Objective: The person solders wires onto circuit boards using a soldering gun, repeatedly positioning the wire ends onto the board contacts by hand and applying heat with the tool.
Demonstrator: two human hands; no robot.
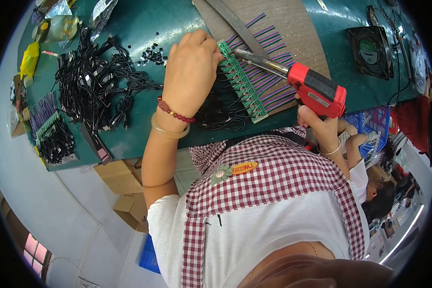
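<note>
My right hand (320, 126) is wrapped round the grip of a red and black soldering gun (317, 91). The gun's long metal barrel points up and left, its tip near the far end of a green circuit board strip (245, 86). Multicoloured wires (273, 84) fan out from the strip's right side, while black cables (218, 113) lie along its left. My left hand (192, 60) is closed at the strip's far end, thumb and fingers pinched together. Whatever sits between those fingertips is hidden.
A brown board (293, 29) lies under the strip, with a flat metal bar (237, 24) across it. Bundled black cables (93, 77), small black parts (152, 55) and another wired strip (48, 125) lie to the left. A black fan (369, 52) stands right; a co-worker (381, 197) sits nearby.
</note>
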